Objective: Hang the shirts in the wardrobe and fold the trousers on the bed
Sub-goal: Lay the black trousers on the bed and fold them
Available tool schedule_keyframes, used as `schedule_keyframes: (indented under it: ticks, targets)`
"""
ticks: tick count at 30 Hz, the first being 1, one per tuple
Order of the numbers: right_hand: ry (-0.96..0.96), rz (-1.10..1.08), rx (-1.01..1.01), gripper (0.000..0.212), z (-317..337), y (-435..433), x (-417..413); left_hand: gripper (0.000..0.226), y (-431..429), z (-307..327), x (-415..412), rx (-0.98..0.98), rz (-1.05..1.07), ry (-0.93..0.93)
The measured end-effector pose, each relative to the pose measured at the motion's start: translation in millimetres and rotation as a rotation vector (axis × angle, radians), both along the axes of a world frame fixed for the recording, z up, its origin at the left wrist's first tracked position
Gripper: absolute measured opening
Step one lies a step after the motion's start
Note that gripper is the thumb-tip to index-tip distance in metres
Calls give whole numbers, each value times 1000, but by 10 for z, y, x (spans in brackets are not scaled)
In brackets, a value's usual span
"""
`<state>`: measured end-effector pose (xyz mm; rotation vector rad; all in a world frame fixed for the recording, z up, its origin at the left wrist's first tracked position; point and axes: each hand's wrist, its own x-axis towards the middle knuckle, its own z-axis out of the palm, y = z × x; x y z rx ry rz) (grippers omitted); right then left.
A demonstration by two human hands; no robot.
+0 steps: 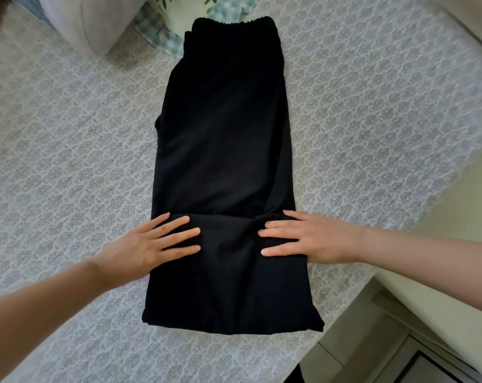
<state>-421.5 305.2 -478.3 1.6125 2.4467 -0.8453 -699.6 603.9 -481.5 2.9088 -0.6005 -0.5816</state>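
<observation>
Black trousers (223, 139) lie lengthwise on the bed (68, 150), waistband at the far end, legs laid one over the other. The near end is folded up over itself, and its edge runs across just beyond my fingers. My left hand (154, 244) lies flat on the left side of that folded part, fingers straight and spread. My right hand (303, 239) lies flat on the right side in the same way, fingertips pointing toward the left hand. Neither hand grips the cloth.
The bed has a grey-white patterned cover. A pale pillow (90, 20) and a checked green cushion (162, 31) sit at the far left behind the waistband. The bed's edge runs along the right, with floor (378, 344) below it.
</observation>
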Motion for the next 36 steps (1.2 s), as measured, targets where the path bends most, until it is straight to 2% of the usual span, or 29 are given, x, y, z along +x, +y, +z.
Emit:
schedule_keyframes:
  ticks: [2, 3, 5, 6, 7, 8, 10, 12, 15, 19, 22, 24, 26, 28, 30, 32, 33, 34, 36]
  targets:
    - [188, -141, -186, 68, 91, 32, 46, 87, 27, 33, 8, -70, 47, 63]
    - [306, -270, -292, 64, 145, 66, 53, 80, 61, 45, 18, -168, 124, 141]
    - [654, -658, -495, 50, 246, 156, 61, 62, 157, 131, 144, -441, 496, 351]
    - [849, -866, -550, 43, 282, 212, 86, 52, 200, 168, 243, -588, 760, 442]
    - [989, -1058, -554, 35, 308, 266, 137, 43, 235, 180, 327, -744, 1044, 456]
    - [1040, -1207, -526, 29, 311, 307, 210, 37, 251, 198, 408, -875, 1301, 424]
    - [1054, -1444, -489, 33, 295, 383, 333, 15, 232, 215, 520, -1023, 1565, 383]
    - [1047, -1621, -509, 39, 244, 428, 391, 19, 152, 219, 542, -1023, 1585, 385]
    - [1078, -1662, -489, 35, 183, 415, 313, 10, 14, 163, 498, -989, 1597, 235]
    - [739, -1566, -284, 42, 190, 391, 118, 11, -177, 197, 430, -985, 1673, 81]
    - [719, -1538, -195, 33, 224, 351, 12, 12, -238, 215, 367, -970, 1720, -15]
    - [788, -1526, -253, 27, 243, 232, -38, 12, -333, 200, 253, -933, 1768, -17]
    - [848, -1529, -343, 19, 265, 108, -122, 14, -490, 189, 63, -870, 1779, 65]
    - [813, -1542, -448, 15, 271, -3, -228, 19, -620, 195, -110, -807, 1791, 130]
    - [742, -1553, -554, 19, 264, -73, -325, 20, -655, 183, -230, -716, 1785, 100]
    - [555, -1586, -536, 29, 304, -78, -375, 8, -631, 198, -269, -579, 1776, 11]
    - [379, -1575, -452, 38, 341, -62, -379, 12, -622, 227, -242, -502, 1770, -48]
    - [175, -1517, -319, 50, 383, -29, -383, 25, -610, 237, -208, -413, 1709, -130]
    - [-156, -1265, -1, 67, 476, 92, -416, 42, -604, 257, -61, -221, 1386, -304]
